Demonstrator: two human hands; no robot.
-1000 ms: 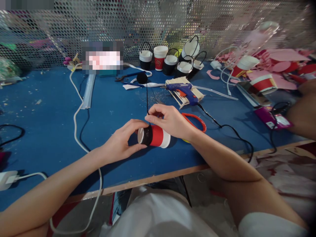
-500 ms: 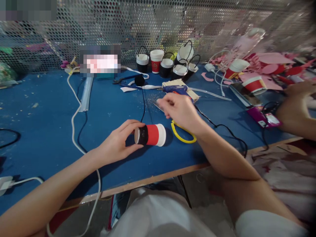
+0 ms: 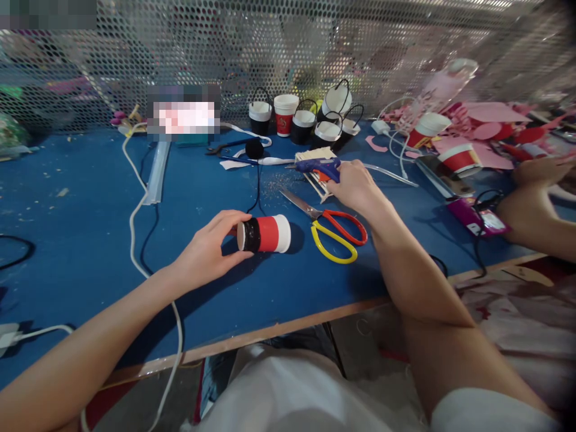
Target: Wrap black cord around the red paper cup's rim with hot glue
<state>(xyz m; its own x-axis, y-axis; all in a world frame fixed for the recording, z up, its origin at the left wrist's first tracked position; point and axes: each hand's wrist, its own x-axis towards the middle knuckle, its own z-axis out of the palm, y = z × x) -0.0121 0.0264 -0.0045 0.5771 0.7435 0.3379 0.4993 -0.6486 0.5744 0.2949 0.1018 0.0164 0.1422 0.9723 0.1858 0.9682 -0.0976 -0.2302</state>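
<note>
A red and white paper cup (image 3: 270,234) lies on its side on the blue table, with black cord wound round its base end. My left hand (image 3: 211,246) grips that black end between thumb and fingers. The cord runs back to a black ball of cord (image 3: 254,149). My right hand (image 3: 357,187) is wrapped round the handle of a blue glue gun (image 3: 315,165), which rests on a pale wooden stand (image 3: 324,191). Scissors with one red and one yellow handle (image 3: 335,257) lie below my right hand, untouched.
Several black-wrapped cups with cord handles (image 3: 303,127) stand at the back by a perforated metal screen (image 3: 202,60). Pink scraps (image 3: 495,114) and a phone (image 3: 450,177) lie at the right, near another person's arm (image 3: 535,210). A white cable (image 3: 134,240) crosses the left side.
My right hand has moved back and right, from above the scissors onto the glue gun, and has taken hold of its handle. My left hand and the cup have shifted slightly left and back.
</note>
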